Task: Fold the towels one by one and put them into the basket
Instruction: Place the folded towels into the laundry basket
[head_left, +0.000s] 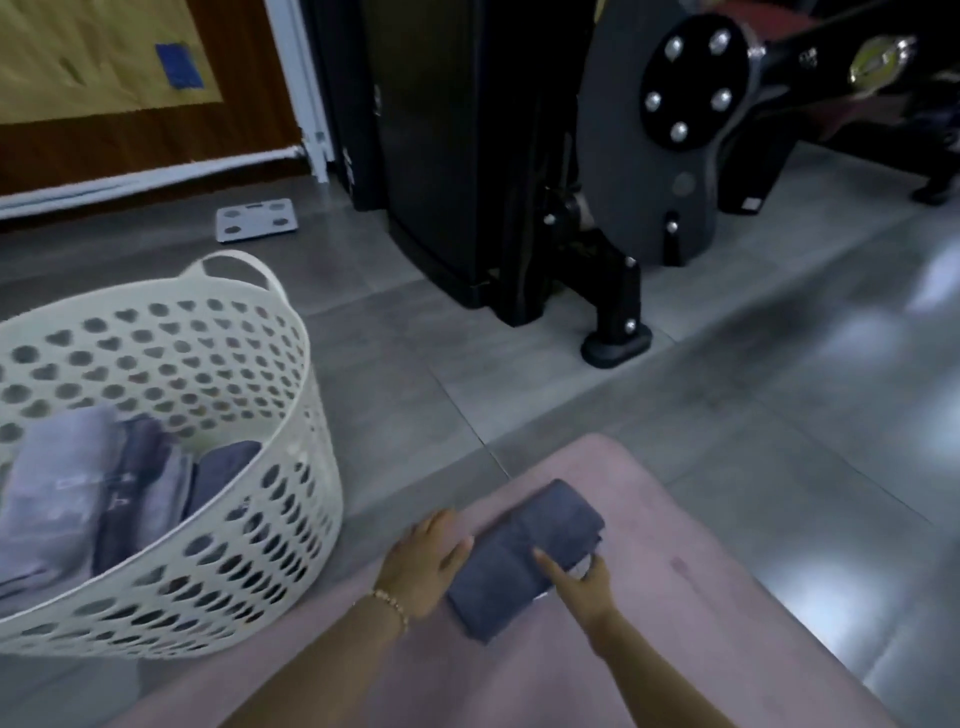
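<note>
A dark grey folded towel (524, 556) lies on a pink padded surface (675, 597) in the lower middle of the view. My left hand (423, 558) rests flat against the towel's left edge, fingers together. On the towel's right side, my right hand (582, 584) grips the edge, thumb on top and fingers curled under. The cream perforated basket (291, 519) stands on the floor to the left. Inside it lie several folded towels (67, 483) in light and dark grey.
A large black exercise machine (519, 156) with a foot (615, 345) stands on the grey tiled floor behind the pink surface. A white bathroom scale (257, 219) lies by the wall at the back left. Bare tiles stretch to the right.
</note>
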